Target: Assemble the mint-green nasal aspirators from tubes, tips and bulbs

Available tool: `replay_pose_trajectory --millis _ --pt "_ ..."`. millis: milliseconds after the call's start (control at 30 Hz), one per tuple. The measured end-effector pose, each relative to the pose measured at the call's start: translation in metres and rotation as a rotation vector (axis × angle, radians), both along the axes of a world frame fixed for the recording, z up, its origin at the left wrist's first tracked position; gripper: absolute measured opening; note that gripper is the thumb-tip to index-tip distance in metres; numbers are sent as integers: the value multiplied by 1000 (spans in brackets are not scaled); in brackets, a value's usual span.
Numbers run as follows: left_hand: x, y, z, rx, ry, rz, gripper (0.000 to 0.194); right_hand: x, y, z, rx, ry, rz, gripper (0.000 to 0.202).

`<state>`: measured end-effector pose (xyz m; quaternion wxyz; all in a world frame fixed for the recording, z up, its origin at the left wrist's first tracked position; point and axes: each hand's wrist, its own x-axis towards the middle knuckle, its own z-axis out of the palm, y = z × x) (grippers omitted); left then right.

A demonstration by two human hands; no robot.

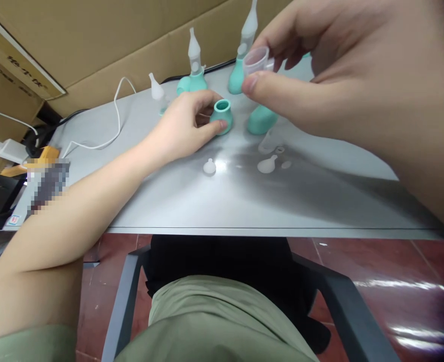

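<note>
My left hand (184, 125) is wrapped around a teal squeeze bulb (224, 114) on the grey table, its open neck facing up. Between the thumb and fingers of my right hand (335, 75) is a small clear plastic cup (255, 61), raised above and to the right of that bulb. Another teal bulb (262, 119) lies on its side under my right hand. Nearer to me are several flat whitish pieces, among them a round tabbed one (209, 167), a larger tabbed one (268, 165) and a small oval (286, 165). A translucent piece (267, 142) lies by a small ring (279, 150).
Two nasal aspirators, one (194, 53) behind my left hand and one (249, 30) farther right, stand along the cardboard wall (104, 40). A white-tipped nozzle (156, 90) stands left of them. A white cable (118, 113) crosses the table (161, 206) near a charger (12, 151).
</note>
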<state>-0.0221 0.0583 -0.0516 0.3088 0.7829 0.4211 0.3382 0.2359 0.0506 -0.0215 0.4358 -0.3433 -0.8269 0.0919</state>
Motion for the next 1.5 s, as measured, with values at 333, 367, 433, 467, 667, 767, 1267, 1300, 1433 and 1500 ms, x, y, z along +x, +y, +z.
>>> replay_pose_trajectory --millis 333,367,433,467,667,767,1267,1300,1433,1500 --pt "-33 -47 32 67 4 -154 22 -12 -19 4 -343 424 388 16" --pt "-33 -53 30 63 44 -110 20 -14 -23 5 -368 437 391 15" --pt "-31 -63 27 108 108 -48 19 -18 -32 8 -441 449 342 16" --pt "-30 -67 26 139 125 -43 19 -21 -37 10 -478 458 273 17" --pt "-27 -73 21 171 38 48 22 -27 -47 15 -556 448 170 19" --pt "-28 -73 21 133 -9 77 25 -26 -44 14 -561 454 210 21" --pt "-21 -86 16 -49 -135 83 38 -14 -15 0 -442 346 451 42" --pt "-21 -87 16 -41 -128 82 39 -14 -14 0 -436 332 455 38" --pt "-19 -88 17 46 -54 49 45 -15 -20 1 -447 303 430 32" --pt "-18 -88 18 105 -7 42 52 -16 -24 3 -456 306 362 37"
